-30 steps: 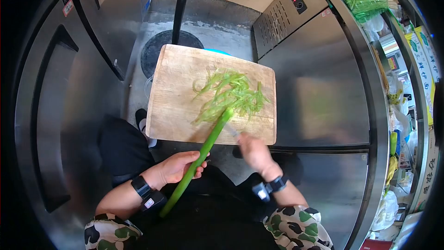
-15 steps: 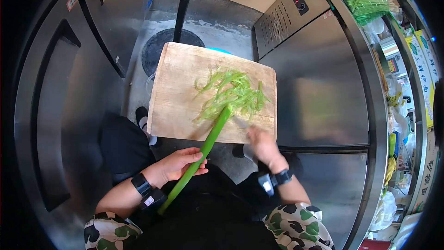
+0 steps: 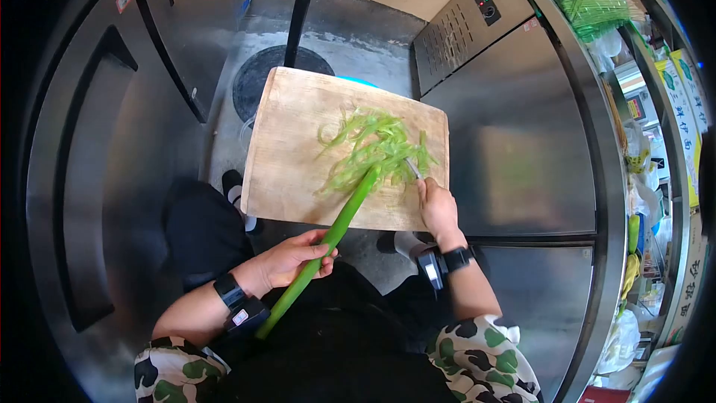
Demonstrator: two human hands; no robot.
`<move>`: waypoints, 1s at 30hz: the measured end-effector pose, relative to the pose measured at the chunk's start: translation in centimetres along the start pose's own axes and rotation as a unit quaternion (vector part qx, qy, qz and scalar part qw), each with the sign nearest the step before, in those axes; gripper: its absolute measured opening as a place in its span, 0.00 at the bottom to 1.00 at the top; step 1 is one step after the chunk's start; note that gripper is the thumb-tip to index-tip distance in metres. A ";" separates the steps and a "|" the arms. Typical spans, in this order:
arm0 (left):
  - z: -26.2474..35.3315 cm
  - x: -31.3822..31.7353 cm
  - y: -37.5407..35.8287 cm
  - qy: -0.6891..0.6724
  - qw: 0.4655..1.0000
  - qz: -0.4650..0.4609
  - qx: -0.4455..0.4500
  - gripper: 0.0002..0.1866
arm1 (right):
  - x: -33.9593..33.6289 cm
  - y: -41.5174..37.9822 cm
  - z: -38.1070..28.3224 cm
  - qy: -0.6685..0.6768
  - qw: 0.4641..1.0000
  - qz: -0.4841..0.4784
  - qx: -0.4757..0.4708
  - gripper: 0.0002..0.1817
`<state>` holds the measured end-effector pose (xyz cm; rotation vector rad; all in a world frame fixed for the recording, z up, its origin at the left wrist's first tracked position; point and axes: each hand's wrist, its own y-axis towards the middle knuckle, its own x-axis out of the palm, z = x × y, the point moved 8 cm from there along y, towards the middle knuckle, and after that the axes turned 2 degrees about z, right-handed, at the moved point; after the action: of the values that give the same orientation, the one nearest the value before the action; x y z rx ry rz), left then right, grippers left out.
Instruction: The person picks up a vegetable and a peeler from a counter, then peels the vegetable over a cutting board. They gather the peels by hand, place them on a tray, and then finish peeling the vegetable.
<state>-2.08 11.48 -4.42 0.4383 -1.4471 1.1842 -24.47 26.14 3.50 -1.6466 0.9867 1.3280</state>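
A long green stalk (image 3: 344,216) slants from my lap up to the wooden board (image 3: 287,142), its upper tip resting by a heap of pale green peelings (image 3: 377,142). My left hand (image 3: 300,257) is wrapped round the stalk's lower half, below the board's near edge. In my right hand (image 3: 438,209) is a small metal tool (image 3: 412,168), probably a peeler or knife; its working end is at the right side of the peelings, a little right of the stalk's tip.
Steel cabinets stand at the left (image 3: 149,164) and right (image 3: 514,134). A shelf with bags and packets (image 3: 645,149) runs down the far right. Behind the board are a dark round cover (image 3: 257,78) on the floor and a black pole (image 3: 302,11).
My right hand has moved up and slightly right, and its tool now shows more clearly over the peelings. My left hand keeps its hold on the stalk, almost unmoved.
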 end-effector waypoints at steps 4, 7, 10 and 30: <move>0.1 1.1 -0.1 0.003 1.000 -0.015 -0.007 0.23 | 0.0 -8.1 -7.2 0.185 0.953 -0.083 -0.225 0.14; 0.1 1.2 -0.1 -0.008 0.999 -0.032 -0.013 0.21 | 1.9 -12.0 -10.8 0.148 0.934 -0.178 -0.271 0.11; -0.4 0.5 -0.2 -0.044 0.998 -0.022 -0.036 0.21 | 5.0 -8.2 -7.7 0.152 0.954 -0.119 -0.229 0.12; 0.2 0.9 -0.3 0.044 0.999 -0.026 -0.010 0.29 | 1.1 1.6 -0.2 0.038 0.999 -0.014 0.017 0.22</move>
<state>-2.22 11.55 -3.46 0.4015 -1.3627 1.1328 -25.64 25.23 2.34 -1.6898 1.0211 1.2316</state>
